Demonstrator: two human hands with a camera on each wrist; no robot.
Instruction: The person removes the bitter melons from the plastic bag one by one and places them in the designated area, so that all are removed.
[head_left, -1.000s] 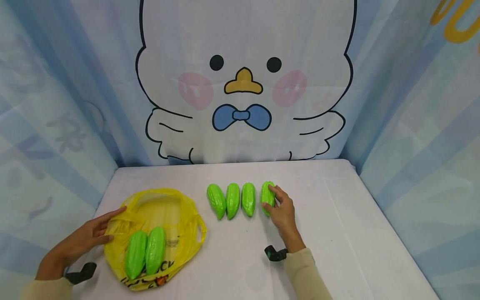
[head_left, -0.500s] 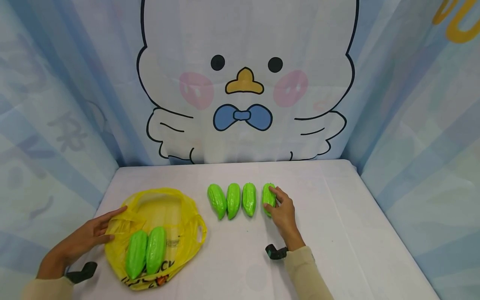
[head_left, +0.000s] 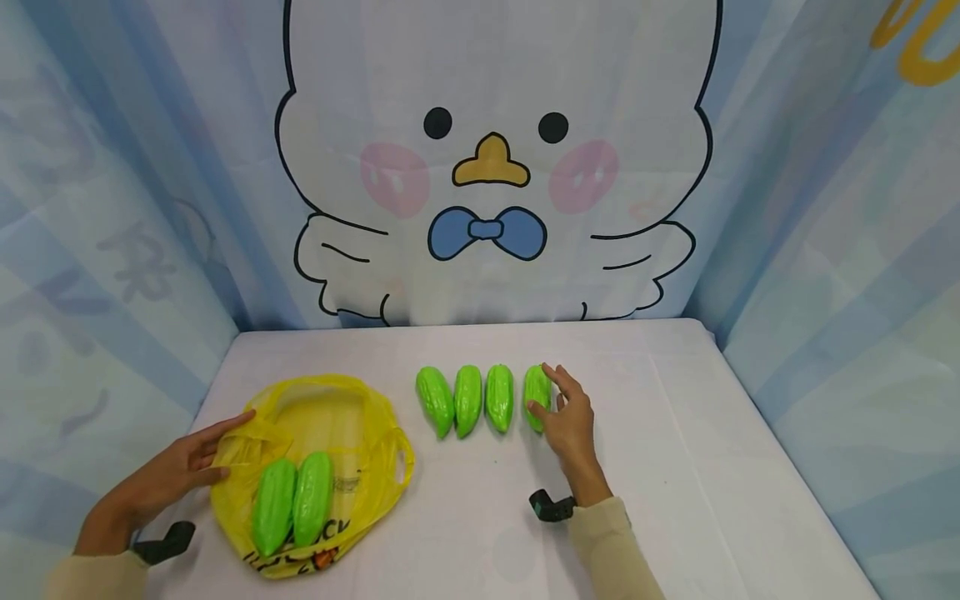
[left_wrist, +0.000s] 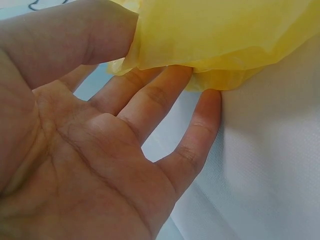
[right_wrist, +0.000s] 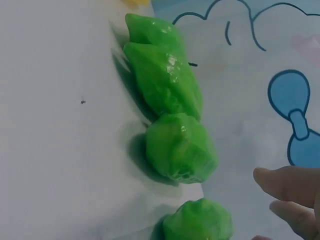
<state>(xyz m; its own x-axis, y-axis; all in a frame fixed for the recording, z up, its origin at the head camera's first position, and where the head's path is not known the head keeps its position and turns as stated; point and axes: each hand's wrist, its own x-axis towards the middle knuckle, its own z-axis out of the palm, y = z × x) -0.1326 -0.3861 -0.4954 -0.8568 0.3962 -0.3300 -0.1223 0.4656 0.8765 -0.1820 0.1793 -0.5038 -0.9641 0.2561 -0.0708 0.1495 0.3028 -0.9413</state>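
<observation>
My left hand (head_left: 168, 475) lies against the left side of a yellow plastic bag (head_left: 360, 508), its thumb and fingers spread and touching the thin film. In the left wrist view some fingertips are hidden by the bag (left_wrist: 235, 35). Two glossy green bitter gourds (head_left: 313, 498) lie inside it. Beside the bag, three more gourds (head_left: 467, 402) stand in a row on the table. My right hand (head_left: 572, 425) is at a fourth gourd (head_left: 536, 396), a little apart from that row. Its fingers are extended around the right side; in the right wrist view the fingertips (right_wrist: 280, 182) stand off the gourd.
The white-covered table (head_left: 675, 500) reaches right of the right hand. A printed cloth backdrop (head_left: 487, 283) rises at its back edge, with blue side cloths (head_left: 847, 375) on both sides. Black wrist cameras (head_left: 551, 506) sit on both wrists.
My right hand's fingers have straightened and loosened from the rightmost gourd, which has shifted slightly. My left hand, the bag and the other gourds stay as they were.
</observation>
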